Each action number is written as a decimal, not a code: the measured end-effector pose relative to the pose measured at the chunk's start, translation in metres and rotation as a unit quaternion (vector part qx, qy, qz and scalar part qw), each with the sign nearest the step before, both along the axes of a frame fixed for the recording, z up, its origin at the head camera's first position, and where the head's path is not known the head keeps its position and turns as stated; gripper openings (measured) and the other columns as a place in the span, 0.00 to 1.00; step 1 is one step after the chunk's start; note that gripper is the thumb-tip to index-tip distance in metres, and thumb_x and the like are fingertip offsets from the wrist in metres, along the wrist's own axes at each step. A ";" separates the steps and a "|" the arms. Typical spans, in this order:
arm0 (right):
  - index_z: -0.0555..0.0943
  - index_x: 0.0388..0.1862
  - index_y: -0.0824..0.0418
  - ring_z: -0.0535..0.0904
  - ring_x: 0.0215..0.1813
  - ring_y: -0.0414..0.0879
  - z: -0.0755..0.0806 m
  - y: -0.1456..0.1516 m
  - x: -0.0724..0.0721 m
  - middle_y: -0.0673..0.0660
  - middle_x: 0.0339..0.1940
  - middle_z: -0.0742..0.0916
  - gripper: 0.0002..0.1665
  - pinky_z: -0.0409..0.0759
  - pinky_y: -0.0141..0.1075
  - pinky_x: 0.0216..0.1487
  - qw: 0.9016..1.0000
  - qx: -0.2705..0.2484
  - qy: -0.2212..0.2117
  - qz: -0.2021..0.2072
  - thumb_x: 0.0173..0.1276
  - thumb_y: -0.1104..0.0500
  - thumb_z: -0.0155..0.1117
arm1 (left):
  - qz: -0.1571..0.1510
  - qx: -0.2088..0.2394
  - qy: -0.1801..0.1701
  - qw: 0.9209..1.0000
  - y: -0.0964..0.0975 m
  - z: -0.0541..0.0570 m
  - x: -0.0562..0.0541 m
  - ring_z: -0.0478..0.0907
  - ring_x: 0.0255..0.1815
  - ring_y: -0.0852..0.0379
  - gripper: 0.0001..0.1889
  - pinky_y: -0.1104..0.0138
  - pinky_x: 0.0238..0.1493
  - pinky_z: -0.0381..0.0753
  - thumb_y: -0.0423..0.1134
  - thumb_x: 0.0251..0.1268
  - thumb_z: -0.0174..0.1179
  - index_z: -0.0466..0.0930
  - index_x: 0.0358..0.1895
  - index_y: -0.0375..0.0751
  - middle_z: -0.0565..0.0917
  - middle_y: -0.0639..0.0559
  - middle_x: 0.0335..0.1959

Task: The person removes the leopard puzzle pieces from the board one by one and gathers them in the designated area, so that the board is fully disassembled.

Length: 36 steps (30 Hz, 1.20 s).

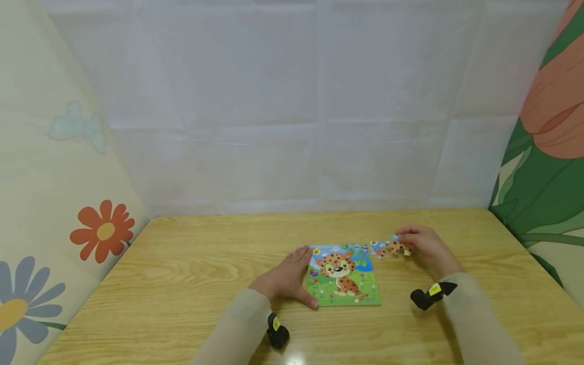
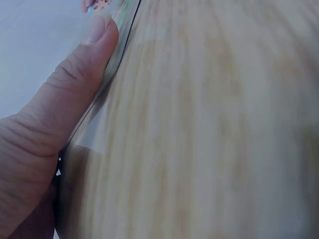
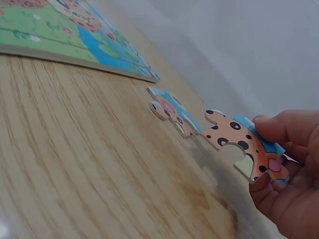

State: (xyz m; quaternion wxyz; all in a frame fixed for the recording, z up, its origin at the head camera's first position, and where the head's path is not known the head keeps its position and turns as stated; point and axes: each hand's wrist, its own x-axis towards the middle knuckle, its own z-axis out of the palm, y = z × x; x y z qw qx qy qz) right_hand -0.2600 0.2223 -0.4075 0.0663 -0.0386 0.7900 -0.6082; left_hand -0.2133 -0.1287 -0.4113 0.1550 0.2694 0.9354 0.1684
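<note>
A square puzzle board (image 1: 347, 284) with a spotted leopard cub picture lies flat on the table. My left hand (image 1: 288, 276) rests at its left side, fingers at the far corner and thumb (image 2: 75, 79) along the near corner. To the right of the board, my right hand (image 1: 429, 248) pinches a spotted jigsaw piece (image 3: 232, 137) between thumb and fingers, tilted up off the table. Another jigsaw piece (image 3: 172, 110), blue and spotted, lies between the board and the held piece, meeting or overlapping its end; I cannot tell which.
The wooden table (image 1: 205, 263) ends at a white cloth backdrop (image 1: 274, 126). Flower-printed cloths hang at the left (image 1: 86, 177) and right (image 1: 543, 152). Each wrist carries a small black camera mount, one at the left wrist (image 1: 277, 332) and one at the right wrist (image 1: 426, 298).
</note>
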 end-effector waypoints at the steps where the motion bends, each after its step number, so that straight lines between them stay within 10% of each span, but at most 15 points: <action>1: 0.70 0.49 0.83 0.70 0.25 0.35 0.001 0.001 0.000 0.44 0.22 0.76 0.18 0.72 0.28 0.27 1.000 0.011 -0.002 -0.001 0.66 0.67 0.53 | 0.001 0.000 -0.002 1.000 0.000 0.000 0.000 0.36 0.75 0.48 0.68 0.57 0.74 0.38 0.64 0.33 0.72 0.38 0.73 0.34 0.40 0.42 0.75; 13: 0.77 0.37 0.71 0.71 0.24 0.34 -0.003 0.005 -0.001 0.43 0.21 0.77 0.06 0.72 0.26 0.26 0.999 -0.008 -0.042 -0.010 0.62 0.69 0.56 | 0.002 0.000 0.000 1.000 0.000 0.003 0.001 0.36 0.75 0.47 0.67 0.56 0.74 0.39 0.63 0.33 0.72 0.40 0.73 0.33 0.41 0.40 0.75; 36: 0.75 0.46 0.72 0.75 0.48 0.59 -0.016 -0.001 -0.003 0.68 0.45 0.80 0.17 0.75 0.48 0.49 0.978 0.197 0.052 -0.042 0.62 0.61 0.62 | 0.007 -0.006 -0.006 1.000 0.001 0.003 0.001 0.36 0.75 0.48 0.67 0.56 0.74 0.39 0.63 0.33 0.72 0.39 0.73 0.34 0.40 0.41 0.75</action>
